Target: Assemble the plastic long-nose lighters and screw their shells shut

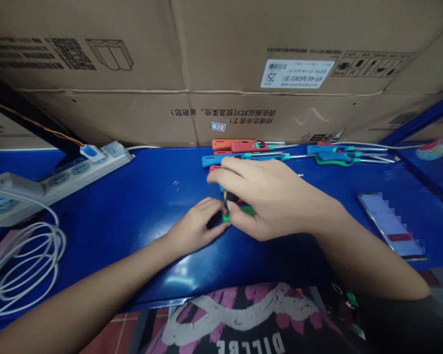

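On the blue table (133,206), my left hand (203,221) pinches the left end of a green piece (248,210) that lies near the middle. My right hand (269,196) is closed around a small black and yellow tool (231,196), whose lower tip points down at the green piece beside my left fingertips. Most of the green piece is hidden under my right hand. Just behind the hands lie several orange and blue lighters (243,146) with metal rods pointing right, some partly covered by my right hand.
More blue and green lighters (339,156) lie at the back right. A phone (391,226) rests at the right. At the left are a power strip (70,174) and a coiled white cable (25,265). A cardboard box (133,113) stands along the back.
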A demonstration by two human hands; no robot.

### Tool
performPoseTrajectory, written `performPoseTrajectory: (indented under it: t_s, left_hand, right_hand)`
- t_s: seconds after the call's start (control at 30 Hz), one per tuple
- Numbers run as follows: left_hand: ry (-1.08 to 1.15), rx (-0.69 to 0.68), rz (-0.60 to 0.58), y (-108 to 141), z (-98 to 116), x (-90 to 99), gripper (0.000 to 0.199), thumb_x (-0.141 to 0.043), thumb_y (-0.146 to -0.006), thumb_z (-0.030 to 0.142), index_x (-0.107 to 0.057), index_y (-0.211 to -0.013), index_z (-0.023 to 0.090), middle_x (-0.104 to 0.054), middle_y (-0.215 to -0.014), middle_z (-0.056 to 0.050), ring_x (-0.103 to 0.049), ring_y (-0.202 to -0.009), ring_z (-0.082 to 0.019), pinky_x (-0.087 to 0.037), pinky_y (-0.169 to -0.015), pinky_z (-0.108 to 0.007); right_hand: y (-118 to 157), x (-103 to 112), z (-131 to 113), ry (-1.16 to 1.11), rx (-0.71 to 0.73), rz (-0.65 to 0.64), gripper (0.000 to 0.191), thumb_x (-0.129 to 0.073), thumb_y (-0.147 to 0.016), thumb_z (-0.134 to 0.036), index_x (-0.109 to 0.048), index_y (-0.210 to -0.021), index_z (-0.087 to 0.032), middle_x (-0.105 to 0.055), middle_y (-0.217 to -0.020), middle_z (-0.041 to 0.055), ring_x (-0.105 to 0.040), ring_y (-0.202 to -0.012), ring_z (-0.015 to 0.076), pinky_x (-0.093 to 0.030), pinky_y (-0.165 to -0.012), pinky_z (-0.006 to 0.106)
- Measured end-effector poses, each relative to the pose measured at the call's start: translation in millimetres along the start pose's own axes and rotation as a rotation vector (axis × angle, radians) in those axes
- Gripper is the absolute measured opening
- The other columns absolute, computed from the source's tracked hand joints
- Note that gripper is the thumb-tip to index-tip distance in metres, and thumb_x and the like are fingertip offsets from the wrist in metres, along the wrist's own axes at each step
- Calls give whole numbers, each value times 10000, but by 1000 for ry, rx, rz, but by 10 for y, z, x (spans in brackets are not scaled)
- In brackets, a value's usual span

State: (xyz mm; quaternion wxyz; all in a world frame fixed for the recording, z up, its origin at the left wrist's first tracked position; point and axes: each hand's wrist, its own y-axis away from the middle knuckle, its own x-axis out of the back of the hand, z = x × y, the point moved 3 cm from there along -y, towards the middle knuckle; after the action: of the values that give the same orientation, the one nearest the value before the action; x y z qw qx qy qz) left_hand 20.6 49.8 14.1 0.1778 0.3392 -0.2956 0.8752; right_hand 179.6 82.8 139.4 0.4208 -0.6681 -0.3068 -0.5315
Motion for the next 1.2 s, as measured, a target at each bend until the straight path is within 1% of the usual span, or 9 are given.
performPoseTrajectory:
  t_s: [0.17,0.23,0.47,0.63,0.73,0.8,0.93,1.03,1.2]
  left_hand:
    - [-6,4,-16,12,-13,-19,171,-625,-966,272,-615,-1104,170,-702,-1059,-98,-659,-993,-240,-555,-883,-403]
    - [-3,-8,-14,16,-14,-26,163,-617,-971,273,-618,-1095,166,-702,-1059,-101,-661,-993,-241,-556,-876,-400]
    - [-16,-10,-3,15,-7,-13,136,-598,-981,294,-621,-1030,170,-699,-968,-80,-659,-908,-228,-560,-810,-379]
    - [-21,-16,-4,5,3,-6,142,-600,-979,283,-613,-1063,170,-702,-1017,-87,-660,-948,-236,-555,-832,-383]
    - [-24,-8,-6,-3,8,-7,117,-598,-976,281,-610,-1008,169,-699,-971,-82,-656,-909,-232,-556,-812,-379]
    - [-17,-11,2,-6,12,-4,116,-601,-974,272,-607,-1026,169,-703,-997,-87,-658,-928,-232,-556,-829,-383]
    - [-8,-13,7,-5,14,1,70,-597,-964,248,-597,-982,180,-684,-938,-66,-642,-876,-214,-554,-787,-362]
    - [9,3,-2,-5,12,3,80,-597,-960,234,-604,-1019,180,-689,-983,-75,-647,-914,-219,-554,-790,-359]
    - [4,-1,3,-13,21,7,63,-589,-963,244,-591,-948,182,-676,-932,-64,-634,-874,-214,-549,-782,-363]
  right_hand:
    - [-10,17,42,74,-66,-13,343,-382,-1013,-331,-672,-1048,-151,-738,-915,83,-635,-735,208,-295,-590,327]
    - [-9,10,39,47,-46,-10,332,-401,-999,-300,-645,-1147,-128,-738,-1027,109,-651,-811,218,-326,-612,326]
    - [-6,-10,6,-7,2,-19,293,-416,-993,-303,-613,-1120,-126,-729,-997,99,-655,-822,225,-334,-617,322]
    - [-5,-6,25,-15,-45,-64,272,-410,-1008,-328,-598,-1061,-138,-709,-865,70,-618,-698,201,-311,-603,320]
    - [-1,-7,37,-49,-20,-43,247,-451,-985,-322,-592,-1068,-137,-712,-919,75,-629,-750,202,-312,-606,317]
    - [1,-10,51,-12,-10,-19,309,-436,-1010,-405,-610,-993,-150,-697,-838,60,-608,-696,195,-297,-596,321]
    - [10,-20,40,-40,114,24,183,-487,-935,-299,-616,-933,-170,-674,-826,35,-585,-721,179,-291,-595,316]
    - [17,-29,34,10,153,53,245,-458,-959,-339,-629,-882,-180,-640,-710,15,-545,-648,175,-263,-576,325]
    - [25,-33,34,-24,111,62,326,-486,-911,-297,-633,-1153,-137,-716,-920,64,-591,-724,186,-269,-579,318]
